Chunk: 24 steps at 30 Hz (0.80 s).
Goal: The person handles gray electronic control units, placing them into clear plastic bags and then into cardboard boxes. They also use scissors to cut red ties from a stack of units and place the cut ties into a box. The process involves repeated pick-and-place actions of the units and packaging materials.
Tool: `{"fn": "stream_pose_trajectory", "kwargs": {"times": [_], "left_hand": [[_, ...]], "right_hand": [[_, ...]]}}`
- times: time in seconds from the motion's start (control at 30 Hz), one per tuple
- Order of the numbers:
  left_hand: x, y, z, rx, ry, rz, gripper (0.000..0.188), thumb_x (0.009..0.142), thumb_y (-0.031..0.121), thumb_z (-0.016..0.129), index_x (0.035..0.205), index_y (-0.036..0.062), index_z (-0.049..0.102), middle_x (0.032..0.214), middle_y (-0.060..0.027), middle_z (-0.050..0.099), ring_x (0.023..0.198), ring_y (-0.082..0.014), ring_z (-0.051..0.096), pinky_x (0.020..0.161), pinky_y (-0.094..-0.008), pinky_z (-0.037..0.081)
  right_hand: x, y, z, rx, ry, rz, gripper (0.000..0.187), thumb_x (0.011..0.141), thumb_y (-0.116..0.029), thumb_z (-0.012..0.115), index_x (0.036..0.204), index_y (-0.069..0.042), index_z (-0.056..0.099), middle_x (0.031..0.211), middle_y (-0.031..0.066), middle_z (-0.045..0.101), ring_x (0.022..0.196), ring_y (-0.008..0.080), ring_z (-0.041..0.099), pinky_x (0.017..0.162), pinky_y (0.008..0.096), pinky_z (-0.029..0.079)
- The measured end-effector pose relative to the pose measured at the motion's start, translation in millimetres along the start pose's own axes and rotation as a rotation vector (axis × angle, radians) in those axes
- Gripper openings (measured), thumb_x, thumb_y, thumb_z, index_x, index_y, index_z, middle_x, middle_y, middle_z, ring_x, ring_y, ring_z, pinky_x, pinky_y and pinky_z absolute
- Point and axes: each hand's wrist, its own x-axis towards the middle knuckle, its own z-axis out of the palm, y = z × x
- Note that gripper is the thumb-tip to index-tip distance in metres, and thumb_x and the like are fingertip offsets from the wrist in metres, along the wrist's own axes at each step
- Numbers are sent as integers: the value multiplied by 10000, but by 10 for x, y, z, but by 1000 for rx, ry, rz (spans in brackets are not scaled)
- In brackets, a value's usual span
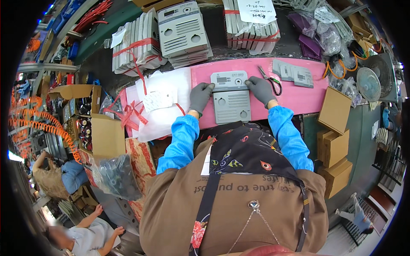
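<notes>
A grey vented metal panel (232,106) lies on the pink sheet (203,117) in front of me. Across its upper part is a grey printed label plate (229,81) with a dark window and a round hole. Gloved in dark grey, my left hand (200,97) pinches the plate's left edge. My right hand (261,90), in a matching glove, pinches its right edge. Whether the plate fully touches the panel, I cannot tell. Just right of my right hand lie scissors (270,80) with dark handles. Several similar grey label plates (294,72) are fanned out farther right.
Stacked grey panels (181,32) stand at the back, between bundles tied with red strips (136,42). White foam sheets (160,119) lie left. Cardboard boxes (335,145) and a fan (369,83) are at the right. A co-worker (87,234) sits at lower left.
</notes>
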Motion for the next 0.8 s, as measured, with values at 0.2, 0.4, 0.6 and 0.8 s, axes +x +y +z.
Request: {"fn": "stream_pose_trajectory", "kwargs": {"times": [0.2,0.4,0.6,0.8], "left_hand": [[115,39,-16,28,-48,-83,353,893,358,699,974,14,714,774,-66,700,668,-135,643,628,-288,515],[108,118,-4,-23,-47,-120,309,904,309,697,977,9,706,784,-47,680,662,-108,625,610,-261,520],[128,145,4,-51,-42,-162,296,907,294,695,977,6,701,783,-43,667,653,-94,613,599,-247,519],[155,141,19,-43,-25,-168,285,900,282,708,950,2,702,764,-43,666,627,-93,608,589,-245,518]], "right_hand": [[28,10,146,11,61,94,320,935,-401,580,963,-93,661,855,197,676,830,395,651,718,488,494],[14,-9,231,-58,150,76,316,938,-392,587,932,-84,656,806,200,666,776,405,645,678,510,481],[33,8,289,-52,200,64,296,930,-374,604,887,-85,649,757,186,658,730,403,640,649,505,480],[47,60,329,-24,221,39,275,925,-355,612,873,-88,649,725,178,642,701,389,633,624,499,470]]}}
